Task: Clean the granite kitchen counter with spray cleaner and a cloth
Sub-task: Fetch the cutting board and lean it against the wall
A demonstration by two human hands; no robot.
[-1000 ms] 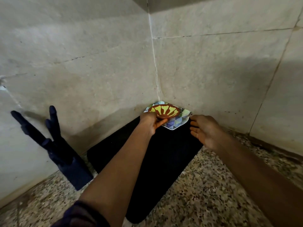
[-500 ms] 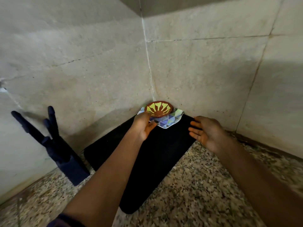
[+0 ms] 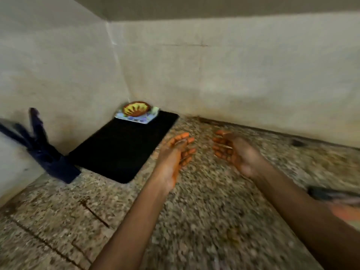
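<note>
Above the granite counter [image 3: 204, 221], both hands hang in the air, palms turned toward each other, a gap between them. Left hand [image 3: 175, 158]: fingers loosely spread and slightly bent, grasping nothing. Right hand [image 3: 235, 152]: fingers relaxed and a little curled, likewise grasping nothing. Neither hand touches the counter as far as the blurred view shows.

Beyond and to the left of the left fingertips lies a black mat [image 3: 122, 147], flat on the counter, its far end reaching into the wall corner. On that far end sits a small patterned plate [image 3: 143, 120], and on the plate a brown dish with a yellow pattern [image 3: 136, 109]. Both are well apart from the fingers.

Further left of the left fingers, past the mat, a dark blue stand [image 3: 50, 160] with upright prongs leans at the wall.

Behind the right fingers, near the right forearm at the frame edge, a dark and orange object [image 3: 339, 203] lies on the counter; too blurred to identify.

Beyond both sets of fingertips, the speckled counter meets the pale tiled wall [image 3: 253, 75]. Spray cleaner and cloth: cannot tell where they are.
</note>
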